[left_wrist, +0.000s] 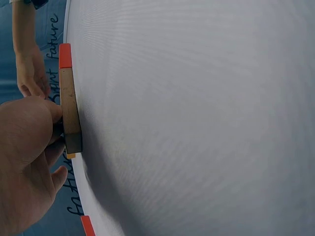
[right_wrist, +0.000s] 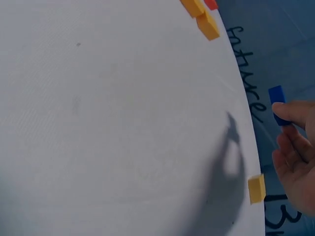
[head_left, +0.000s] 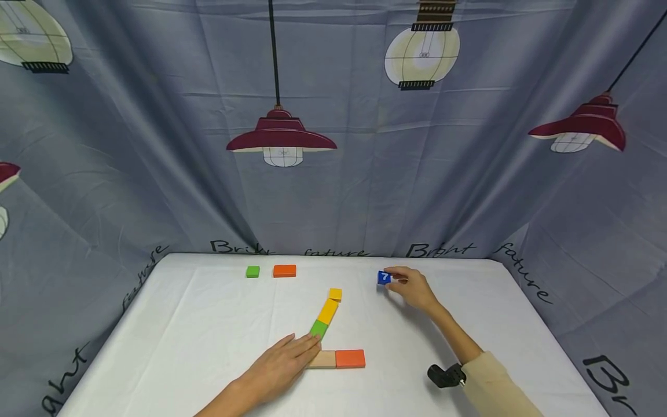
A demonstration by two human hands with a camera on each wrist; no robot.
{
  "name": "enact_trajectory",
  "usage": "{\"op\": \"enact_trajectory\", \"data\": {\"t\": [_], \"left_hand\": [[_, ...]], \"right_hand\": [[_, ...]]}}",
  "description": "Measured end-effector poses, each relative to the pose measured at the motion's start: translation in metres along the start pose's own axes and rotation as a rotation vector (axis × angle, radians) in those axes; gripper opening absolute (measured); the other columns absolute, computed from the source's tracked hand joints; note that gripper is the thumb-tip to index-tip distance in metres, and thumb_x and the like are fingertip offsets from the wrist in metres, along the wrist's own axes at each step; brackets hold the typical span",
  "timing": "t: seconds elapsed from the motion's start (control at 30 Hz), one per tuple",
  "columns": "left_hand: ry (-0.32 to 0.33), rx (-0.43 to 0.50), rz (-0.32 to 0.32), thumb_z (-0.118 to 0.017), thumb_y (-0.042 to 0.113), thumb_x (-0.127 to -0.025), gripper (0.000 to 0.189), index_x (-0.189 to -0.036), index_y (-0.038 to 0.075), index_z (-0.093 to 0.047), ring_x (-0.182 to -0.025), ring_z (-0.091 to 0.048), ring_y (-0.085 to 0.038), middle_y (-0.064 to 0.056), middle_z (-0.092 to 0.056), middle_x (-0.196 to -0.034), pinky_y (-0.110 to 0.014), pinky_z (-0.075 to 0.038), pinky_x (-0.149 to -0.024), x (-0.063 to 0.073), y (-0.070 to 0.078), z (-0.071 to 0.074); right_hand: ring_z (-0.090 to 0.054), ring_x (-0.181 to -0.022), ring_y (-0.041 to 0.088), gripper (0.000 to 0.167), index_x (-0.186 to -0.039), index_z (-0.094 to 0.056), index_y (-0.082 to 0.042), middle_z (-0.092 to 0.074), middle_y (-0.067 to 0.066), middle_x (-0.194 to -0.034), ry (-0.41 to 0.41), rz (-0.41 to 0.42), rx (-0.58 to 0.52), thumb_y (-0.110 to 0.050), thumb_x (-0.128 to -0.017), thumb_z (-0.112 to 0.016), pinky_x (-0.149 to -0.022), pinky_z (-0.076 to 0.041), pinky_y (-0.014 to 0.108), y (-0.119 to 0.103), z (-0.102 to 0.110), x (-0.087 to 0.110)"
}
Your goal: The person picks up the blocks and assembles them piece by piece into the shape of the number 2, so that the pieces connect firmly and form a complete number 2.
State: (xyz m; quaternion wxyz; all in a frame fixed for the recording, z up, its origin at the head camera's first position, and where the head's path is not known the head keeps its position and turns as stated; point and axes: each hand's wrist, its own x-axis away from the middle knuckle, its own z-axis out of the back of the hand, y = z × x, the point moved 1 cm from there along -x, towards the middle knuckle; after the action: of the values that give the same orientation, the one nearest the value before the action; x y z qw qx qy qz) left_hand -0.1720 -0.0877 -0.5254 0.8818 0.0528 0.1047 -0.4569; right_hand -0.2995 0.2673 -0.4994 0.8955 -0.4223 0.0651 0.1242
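My right hand pinches a small blue block bearing a white 7 between thumb and fingers. In the right wrist view the blue block appears above the white surface. My left hand lies with extended fingers over the corner of a row of blocks, touching them. Beside those fingers run a wooden block and an orange-red block, end to end. A green block, a yellow block and a smaller yellow block slant away from the fingertips. The left hand hides the corner.
A green block and an orange block sit near the back edge of the white table. Another yellow block shows in the right wrist view. A grey printed curtain hangs behind the table.
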Motion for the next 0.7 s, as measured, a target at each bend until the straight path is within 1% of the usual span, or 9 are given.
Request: {"op": "enact_trajectory", "data": {"t": [0.17,0.33,0.7], "left_hand": [[-0.006,-0.006,-0.001,-0.062,0.017,-0.099,0.046,-0.143,0.006,-0.055,-0.135,-0.048,-0.021,-0.007,-0.050,-0.149,-0.045,-0.044,-0.106,0.000,0.000,0.000],[-0.006,0.001,-0.001,-0.061,0.017,-0.100,0.046,-0.144,0.006,-0.054,-0.135,-0.048,-0.021,-0.007,-0.049,-0.149,-0.045,-0.043,-0.106,0.001,0.000,-0.001],[-0.015,0.017,0.001,-0.060,0.017,-0.100,0.045,-0.144,0.005,-0.054,-0.135,-0.047,-0.021,-0.007,-0.049,-0.149,-0.046,-0.043,-0.107,0.001,-0.001,0.000]], "right_hand": [[-0.062,-0.110,0.038,0.036,-0.123,-0.067,0.005,-0.066,0.022,-0.122,-0.010,0.027,0.001,0.000,-0.088,-0.073,-0.096,-0.051,0.048,-0.010,-0.006,-0.011],[-0.063,-0.109,0.035,0.036,-0.122,-0.069,0.003,-0.067,0.019,-0.121,-0.018,0.037,0.016,0.000,-0.087,-0.074,-0.096,-0.052,0.046,-0.019,-0.014,-0.020],[-0.062,-0.110,0.034,0.038,-0.123,-0.070,0.000,-0.067,0.015,-0.123,-0.090,0.022,0.033,0.000,-0.086,-0.075,-0.098,-0.050,0.048,-0.036,-0.038,-0.035]]}}
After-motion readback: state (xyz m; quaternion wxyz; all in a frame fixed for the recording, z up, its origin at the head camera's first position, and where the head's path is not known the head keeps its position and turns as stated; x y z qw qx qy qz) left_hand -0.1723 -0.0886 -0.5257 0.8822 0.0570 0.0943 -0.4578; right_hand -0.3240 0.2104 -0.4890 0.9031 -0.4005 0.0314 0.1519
